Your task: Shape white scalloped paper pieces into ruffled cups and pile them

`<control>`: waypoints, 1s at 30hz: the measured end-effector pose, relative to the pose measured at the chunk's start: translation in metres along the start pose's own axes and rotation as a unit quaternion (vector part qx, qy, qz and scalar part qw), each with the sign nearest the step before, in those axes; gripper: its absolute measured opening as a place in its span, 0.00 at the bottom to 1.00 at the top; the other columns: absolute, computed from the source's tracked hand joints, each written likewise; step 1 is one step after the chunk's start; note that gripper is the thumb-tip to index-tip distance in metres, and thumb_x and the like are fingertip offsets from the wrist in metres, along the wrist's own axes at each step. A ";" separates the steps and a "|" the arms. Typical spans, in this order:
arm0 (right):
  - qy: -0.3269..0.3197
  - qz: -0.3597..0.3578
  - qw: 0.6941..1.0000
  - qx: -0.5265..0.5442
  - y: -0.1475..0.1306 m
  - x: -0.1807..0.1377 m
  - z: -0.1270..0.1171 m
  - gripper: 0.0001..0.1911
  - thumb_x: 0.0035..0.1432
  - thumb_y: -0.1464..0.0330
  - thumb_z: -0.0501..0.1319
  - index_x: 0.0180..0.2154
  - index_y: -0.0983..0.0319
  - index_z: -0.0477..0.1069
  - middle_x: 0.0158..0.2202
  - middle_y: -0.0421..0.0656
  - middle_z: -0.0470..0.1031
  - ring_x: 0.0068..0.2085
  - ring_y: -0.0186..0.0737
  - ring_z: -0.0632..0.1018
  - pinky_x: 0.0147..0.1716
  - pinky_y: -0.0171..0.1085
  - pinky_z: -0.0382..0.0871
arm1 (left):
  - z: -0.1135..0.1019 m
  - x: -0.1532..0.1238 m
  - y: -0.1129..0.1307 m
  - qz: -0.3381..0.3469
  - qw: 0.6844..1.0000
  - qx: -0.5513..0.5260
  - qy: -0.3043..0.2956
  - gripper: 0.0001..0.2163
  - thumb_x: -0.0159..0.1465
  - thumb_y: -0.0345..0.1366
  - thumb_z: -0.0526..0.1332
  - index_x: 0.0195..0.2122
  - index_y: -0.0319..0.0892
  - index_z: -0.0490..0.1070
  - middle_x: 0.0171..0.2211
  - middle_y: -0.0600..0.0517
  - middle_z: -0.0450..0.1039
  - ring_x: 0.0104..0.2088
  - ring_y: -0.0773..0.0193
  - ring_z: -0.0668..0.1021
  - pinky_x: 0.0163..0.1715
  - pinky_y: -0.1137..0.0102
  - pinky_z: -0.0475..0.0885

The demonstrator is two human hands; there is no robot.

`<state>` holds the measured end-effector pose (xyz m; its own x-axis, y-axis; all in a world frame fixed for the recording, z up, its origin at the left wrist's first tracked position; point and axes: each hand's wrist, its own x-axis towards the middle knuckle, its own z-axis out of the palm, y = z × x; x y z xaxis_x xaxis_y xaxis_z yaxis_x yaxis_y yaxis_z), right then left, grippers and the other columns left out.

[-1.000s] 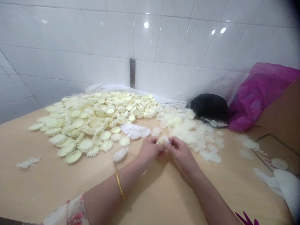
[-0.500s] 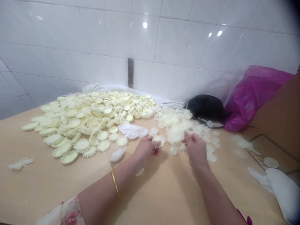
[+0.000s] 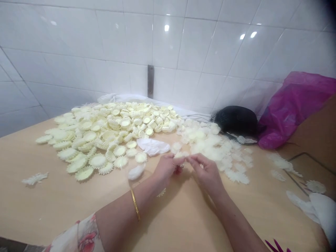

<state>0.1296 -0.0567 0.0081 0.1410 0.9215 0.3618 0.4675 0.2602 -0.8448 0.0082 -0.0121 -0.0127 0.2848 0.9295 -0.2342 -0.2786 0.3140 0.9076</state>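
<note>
My L hand (image 3: 167, 168) & R hand (image 3: 207, 172) tog. above table (image 3: 181, 224), fingertips meeting, both pinching one small scalloped disc (image 3: 181, 154) betw. them; detail blurred. To my L: big heap of cream scalloped cups (image 3: 109, 134). R: pile of thin whitish rounds (image 3: 212, 145). Crumpled white sheet (image 3: 153, 146) just beyond L hand.
</note>
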 end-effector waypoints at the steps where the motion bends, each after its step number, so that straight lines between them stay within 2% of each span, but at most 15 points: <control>1: -0.008 0.004 1.000 0.007 0.000 0.000 0.001 0.10 0.52 0.63 0.56 0.25 0.61 0.71 0.27 0.42 0.73 0.31 0.40 0.72 0.34 0.38 0.64 | 0.000 0.000 0.000 -0.004 1.000 -0.006 0.003 0.13 0.44 0.35 0.68 0.25 0.37 0.65 0.18 0.55 0.63 0.16 0.74 0.65 0.17 0.76 0.58; 5: -0.026 0.043 0.998 0.023 0.001 0.000 0.003 0.10 0.50 0.62 0.58 0.26 0.61 0.72 0.28 0.42 0.75 0.32 0.41 0.73 0.33 0.38 0.64 | 0.002 0.001 -0.002 -0.013 1.000 -0.028 0.003 0.12 0.43 0.32 0.68 0.23 0.37 0.64 0.16 0.55 0.63 0.16 0.73 0.66 0.17 0.75 0.59; 10: -0.055 0.093 0.993 0.056 0.003 0.001 0.001 0.11 0.49 0.61 0.60 0.24 0.62 0.70 0.24 0.42 0.74 0.28 0.39 0.72 0.30 0.37 0.65 | 0.004 -0.001 -0.001 -0.043 0.997 -0.056 -0.043 0.11 0.47 0.37 0.66 0.24 0.36 0.66 0.17 0.53 0.65 0.17 0.72 0.67 0.17 0.75 0.63; 15: -0.050 0.079 0.995 0.033 0.011 0.002 0.004 0.08 0.47 0.64 0.60 0.22 0.62 0.68 0.21 0.40 0.73 0.26 0.38 0.72 0.28 0.37 0.63 | 0.003 -0.001 -0.001 -0.040 0.998 -0.029 -0.049 0.15 0.52 0.44 0.63 0.23 0.35 0.67 0.16 0.51 0.66 0.15 0.70 0.68 0.17 0.74 0.65; 19: -0.035 0.085 0.995 -0.027 0.012 0.001 0.005 0.08 0.49 0.66 0.57 0.22 0.61 0.68 0.21 0.41 0.73 0.26 0.39 0.72 0.28 0.37 0.62 | 0.001 0.001 -0.004 -0.024 0.998 0.037 -0.048 0.20 0.50 0.52 0.61 0.21 0.36 0.67 0.16 0.50 0.67 0.17 0.67 0.71 0.19 0.72 0.66; 21: -0.027 0.074 0.995 -0.056 0.011 0.000 0.005 0.09 0.50 0.68 0.55 0.22 0.61 0.69 0.22 0.41 0.73 0.27 0.40 0.72 0.29 0.37 0.62 | 0.002 0.001 -0.004 -0.032 0.997 0.040 -0.052 0.21 0.49 0.53 0.61 0.23 0.35 0.68 0.17 0.49 0.69 0.19 0.66 0.73 0.22 0.71 0.68; 25: -0.007 0.046 0.994 -0.098 0.013 0.000 0.006 0.09 0.51 0.68 0.53 0.22 0.61 0.68 0.22 0.42 0.72 0.27 0.40 0.71 0.29 0.37 0.61 | 0.004 -0.001 -0.001 -0.039 0.997 0.014 -0.065 0.16 0.48 0.44 0.66 0.26 0.34 0.69 0.20 0.49 0.70 0.20 0.68 0.73 0.24 0.71 0.70; 28: -0.016 0.056 0.995 -0.077 0.015 0.001 0.007 0.10 0.52 0.66 0.53 0.23 0.61 0.68 0.21 0.41 0.72 0.26 0.38 0.71 0.27 0.36 0.61 | 0.004 -0.001 0.002 -0.057 0.996 -0.022 -0.064 0.09 0.54 0.36 0.63 0.26 0.34 0.68 0.19 0.48 0.69 0.19 0.67 0.73 0.23 0.71 0.71; 30: -0.032 0.050 0.997 -0.053 0.015 0.001 0.006 0.10 0.52 0.65 0.54 0.24 0.61 0.68 0.23 0.42 0.73 0.27 0.38 0.71 0.27 0.36 0.62 | 0.004 -0.001 0.004 -0.064 0.996 -0.031 -0.058 0.09 0.57 0.34 0.59 0.24 0.34 0.67 0.19 0.48 0.69 0.18 0.67 0.73 0.22 0.70 0.71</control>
<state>0.1318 -0.0500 -0.0067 0.1375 0.9588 0.2487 0.5446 0.1365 -0.8275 0.0105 -0.0124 -0.0073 0.4249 0.8539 -0.3007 -0.2886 0.4426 0.8490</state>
